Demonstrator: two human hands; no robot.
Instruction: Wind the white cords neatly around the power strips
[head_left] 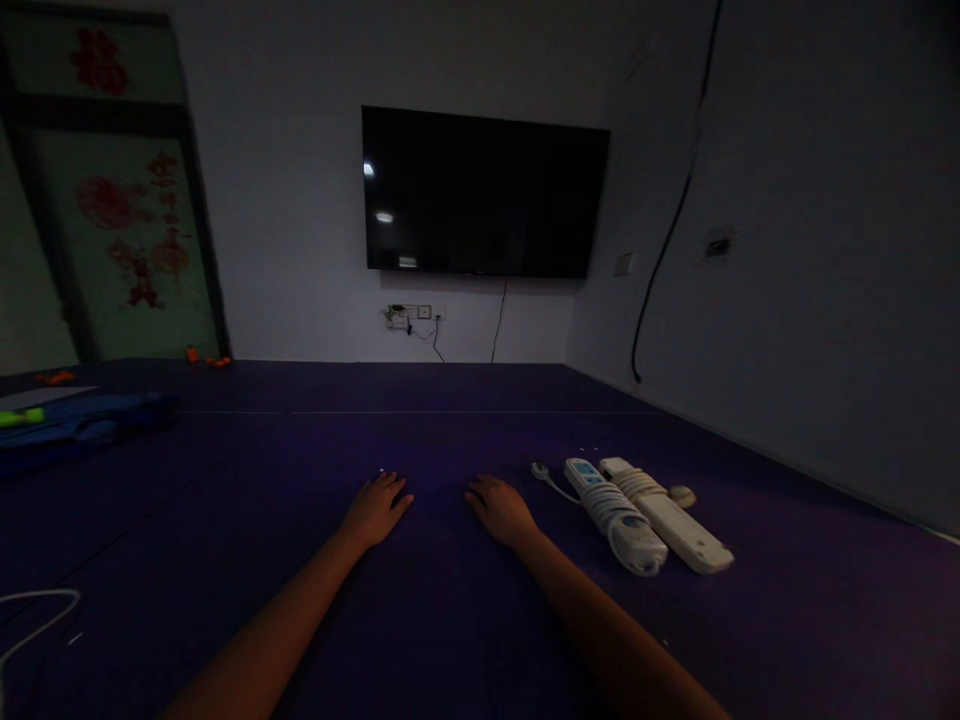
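My left hand [375, 510] lies flat, palm down, on the dark purple floor mat [450, 620], fingers stretched forward and holding nothing. My right hand [499, 510] rests the same way a short distance to its right, also empty. Two white power strips [615, 512] [671, 520] with cords wound around them lie side by side on the mat just right of my right hand, not touched by it. A white plug [538, 469] sits at their far end.
A black wall-mounted TV [484, 190] hangs ahead above wall sockets [415, 314]. A black cable [667, 240] runs down the right wall. A blue object with a green piece [75, 425] lies at the left. A white cord [37, 615] curls at the lower left.
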